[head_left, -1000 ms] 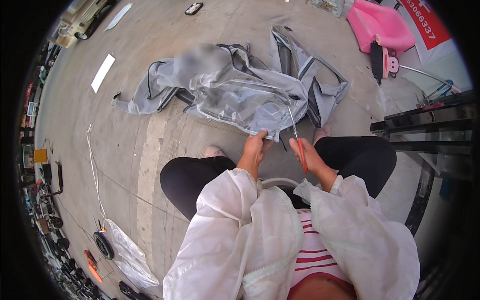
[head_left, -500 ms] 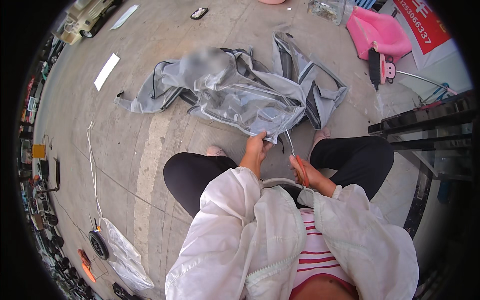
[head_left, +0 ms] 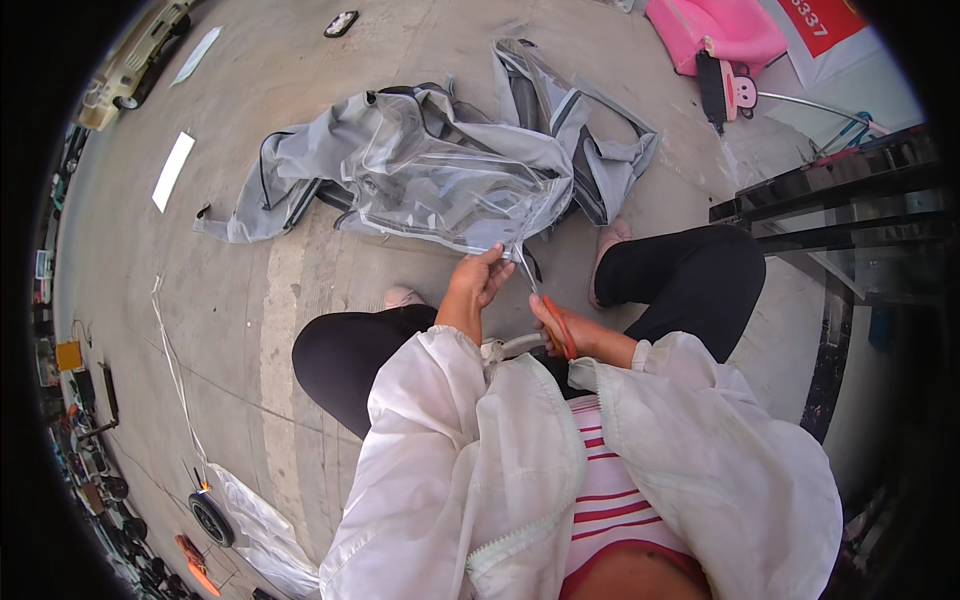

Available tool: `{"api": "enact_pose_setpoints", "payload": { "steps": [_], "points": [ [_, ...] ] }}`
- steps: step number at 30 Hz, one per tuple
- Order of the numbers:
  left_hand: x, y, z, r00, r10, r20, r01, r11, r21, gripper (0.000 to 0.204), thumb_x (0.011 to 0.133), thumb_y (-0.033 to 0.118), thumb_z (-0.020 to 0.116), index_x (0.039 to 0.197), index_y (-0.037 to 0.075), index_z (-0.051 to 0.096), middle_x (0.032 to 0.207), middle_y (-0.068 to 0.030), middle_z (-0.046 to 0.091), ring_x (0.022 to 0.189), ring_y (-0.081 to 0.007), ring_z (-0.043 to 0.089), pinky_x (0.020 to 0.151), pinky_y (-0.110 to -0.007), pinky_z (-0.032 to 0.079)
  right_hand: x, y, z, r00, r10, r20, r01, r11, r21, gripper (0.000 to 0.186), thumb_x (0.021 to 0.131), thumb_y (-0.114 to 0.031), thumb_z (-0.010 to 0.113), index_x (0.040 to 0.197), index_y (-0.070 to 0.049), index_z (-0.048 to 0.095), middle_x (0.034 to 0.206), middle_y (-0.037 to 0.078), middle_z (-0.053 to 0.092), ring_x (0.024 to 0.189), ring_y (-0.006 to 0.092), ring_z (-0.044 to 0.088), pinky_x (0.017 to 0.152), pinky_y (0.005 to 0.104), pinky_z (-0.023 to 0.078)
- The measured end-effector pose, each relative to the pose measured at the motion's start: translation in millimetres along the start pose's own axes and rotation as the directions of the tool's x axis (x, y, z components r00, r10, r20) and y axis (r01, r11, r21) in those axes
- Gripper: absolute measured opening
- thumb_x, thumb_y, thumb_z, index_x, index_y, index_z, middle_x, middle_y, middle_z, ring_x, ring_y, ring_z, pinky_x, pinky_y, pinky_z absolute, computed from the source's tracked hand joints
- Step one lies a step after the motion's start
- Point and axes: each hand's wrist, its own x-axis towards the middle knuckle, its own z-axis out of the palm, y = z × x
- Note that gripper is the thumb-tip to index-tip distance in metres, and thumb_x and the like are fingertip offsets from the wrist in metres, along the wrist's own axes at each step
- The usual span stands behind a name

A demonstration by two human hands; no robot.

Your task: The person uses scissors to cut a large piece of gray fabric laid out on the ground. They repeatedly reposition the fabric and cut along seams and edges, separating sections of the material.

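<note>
A crumpled grey fabric cover (head_left: pixel 290 165) with dark trim and a clear plastic panel (head_left: pixel 420 195) lies spread on the concrete floor in front of me. My left hand (head_left: pixel 478 280) pinches the panel's near edge between thumb and fingers. Just right of it, my right hand (head_left: pixel 582 335) grips orange-handled scissors (head_left: pixel 560 328), whose long metal blades reach up to that edge, beside my left fingertips. My crossed-over clothing and bent legs frame both hands from below and either side.
At upper right are a pink armchair (head_left: pixel 705 25), a monkey-faced object (head_left: pixel 740 92) and a black metal frame (head_left: pixel 840 170). On the left lie a white strip (head_left: pixel 173 172), pale cord, a wheel (head_left: pixel 210 520) and plastic sheeting (head_left: pixel 260 510). A beige vehicle (head_left: pixel 120 85) stands upper left.
The scissors have moved left and swung more upright, their blades now at the panel's edge by my left fingers. The whole view has shifted slightly, with both hands higher and further left.
</note>
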Motion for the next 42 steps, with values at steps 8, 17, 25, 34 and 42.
{"api": "enact_pose_setpoints", "payload": {
  "steps": [8,17,25,34,42],
  "points": [
    [-5.6,-2.4,20.9,1.0,0.011,-0.015,-0.012,0.999,-0.047,0.008,0.088,0.012,0.062,0.093,0.008,0.057,0.08,-0.0022,0.06,0.07,-0.0149,0.059,0.065,-0.028,0.056,22.2,-5.8,11.4,0.988,-0.115,-0.106,0.124,0.989,0.083,0.071,0.083,-0.075,0.029,0.085,-0.006,0.043,0.062,0.001,0.039,0.05,0.0129,0.042,0.048,0.0283,0.04],
    [2.9,-8.2,30.2,0.996,0.042,-0.082,-0.05,0.994,-0.093,0.007,0.088,0.009,0.06,0.094,0.007,0.057,0.08,-0.0028,0.058,0.07,-0.0158,0.058,0.064,-0.029,0.056,36.4,-7.2,13.6,0.977,-0.104,-0.188,0.147,0.963,0.227,0.073,0.079,-0.078,0.033,0.08,-0.006,0.042,0.057,0.001,0.036,0.046,0.0122,0.037,0.045,0.0281,0.037],
    [11.6,-15.0,23.8,0.999,0.032,-0.027,-0.035,0.996,-0.081,0.011,0.088,0.007,0.059,0.098,0.007,0.054,0.085,-0.002,0.058,0.072,-0.0152,0.059,0.064,-0.027,0.057,35.4,-5.7,19.9,0.985,-0.034,-0.167,0.102,0.903,0.417,0.068,0.079,-0.078,0.036,0.072,-0.01,0.038,0.052,-0.002,0.032,0.04,0.0105,0.032,0.042,0.0281,0.035],
    [10.7,-13.3,22.0,0.999,0.046,-0.011,-0.047,0.995,-0.092,0.011,0.089,0.006,0.058,0.099,0.006,0.054,0.085,-0.0027,0.058,0.073,-0.0158,0.059,0.064,-0.027,0.056,30.3,-8.7,15.8,0.99,0.01,-0.141,0.048,0.914,0.403,0.071,0.075,-0.081,0.036,0.075,-0.01,0.04,0.054,-0.002,0.034,0.042,0.0112,0.038,0.047,0.031,0.046],
    [8.2,-17.1,25.0,0.998,0.066,-0.025,-0.068,0.992,-0.104,0.013,0.089,0.006,0.056,0.102,0.005,0.054,0.085,-0.0028,0.057,0.072,-0.0163,0.059,0.062,-0.027,0.056,49.3,-8.9,10.0,0.99,-0.051,-0.134,0.098,0.923,0.373,0.079,0.076,-0.083,0.028,0.086,-0.006,0.044,0.061,0.0,0.039,0.046,0.014,0.041,0.045,0.0281,0.04]
  ]
}}
